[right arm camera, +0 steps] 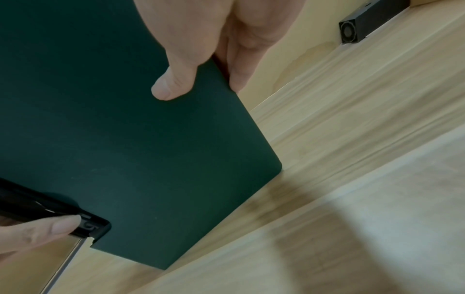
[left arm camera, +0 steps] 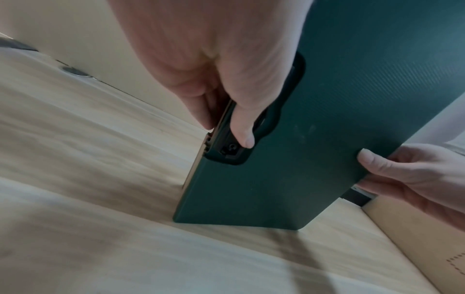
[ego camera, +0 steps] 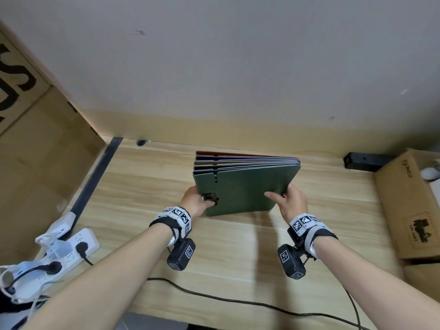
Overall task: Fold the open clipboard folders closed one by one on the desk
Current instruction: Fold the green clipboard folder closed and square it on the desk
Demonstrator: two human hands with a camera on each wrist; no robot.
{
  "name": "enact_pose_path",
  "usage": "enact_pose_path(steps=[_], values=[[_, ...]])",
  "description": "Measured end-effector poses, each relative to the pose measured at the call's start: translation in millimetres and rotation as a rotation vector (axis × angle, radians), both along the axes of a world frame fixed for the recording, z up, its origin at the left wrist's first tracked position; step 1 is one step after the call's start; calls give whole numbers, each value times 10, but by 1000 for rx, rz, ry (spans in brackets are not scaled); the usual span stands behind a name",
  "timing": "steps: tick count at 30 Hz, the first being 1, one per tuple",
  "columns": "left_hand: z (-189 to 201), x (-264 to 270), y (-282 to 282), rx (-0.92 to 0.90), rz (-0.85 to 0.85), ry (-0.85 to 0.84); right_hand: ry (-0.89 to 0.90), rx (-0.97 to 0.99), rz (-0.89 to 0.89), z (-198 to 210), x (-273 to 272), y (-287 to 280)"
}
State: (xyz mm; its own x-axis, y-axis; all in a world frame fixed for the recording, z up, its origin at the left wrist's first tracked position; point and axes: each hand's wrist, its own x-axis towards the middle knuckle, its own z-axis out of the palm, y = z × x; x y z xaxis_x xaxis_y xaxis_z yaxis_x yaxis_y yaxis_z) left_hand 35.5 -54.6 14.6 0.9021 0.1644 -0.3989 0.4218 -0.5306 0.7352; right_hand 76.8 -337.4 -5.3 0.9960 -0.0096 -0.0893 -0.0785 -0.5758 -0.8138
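A stack of several clipboard folders [ego camera: 245,163] stands on its lower edge on the wooden desk [ego camera: 147,186], tilted back towards the wall. The nearest one is dark green [ego camera: 242,191] [left arm camera: 327,139] [right arm camera: 113,129] with a black clip [ego camera: 210,198] [left arm camera: 274,119] on its left edge. My left hand [ego camera: 194,202] [left arm camera: 226,79] grips that left edge at the clip, thumb on the front. On the right edge, my right hand [ego camera: 289,198] [right arm camera: 208,49] pinches the stack, thumb on the green cover and fingers behind.
A large cardboard box [ego camera: 31,139] stands at the left, another cardboard box [ego camera: 409,203] at the right. White power strips [ego camera: 66,251] with plugs lie at the front left. A black cable [ego camera: 238,298] runs along the desk's front edge. A black block [ego camera: 364,160] sits by the wall.
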Motion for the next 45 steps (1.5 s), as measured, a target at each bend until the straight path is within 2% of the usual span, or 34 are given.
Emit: enact_pose_path(steps=[8,11,14,17,20,25,31,36,40,43,45], values=[[0,16,2,66,-8,-14,-6,-61,79,-83,-7,-37],[4,45,46,88,-65,-29,25,-29,35,-74,7,-10],[-7,98,158,121,-196,-61,32,-19,-26,-28,13,80],[49,164,353,178,-314,-85,8,-53,-65,30,-16,259],[135,243,637,216,-352,-94,3,-53,-87,105,-49,537],[199,358,1171,82,-347,-63,88,-34,-111,75,-4,1060],[-97,183,1874,-39,-206,-45,204,-78,-60,-279,5,1805],[-623,52,2470,-163,115,86,347,-136,19,-581,11,2495],[-1106,119,3023,-169,265,133,407,-160,80,-746,128,2990],[-1083,241,3311,-151,366,167,438,-196,119,-789,291,3351],[-848,348,3407,-107,408,172,449,-232,155,-792,423,3587]])
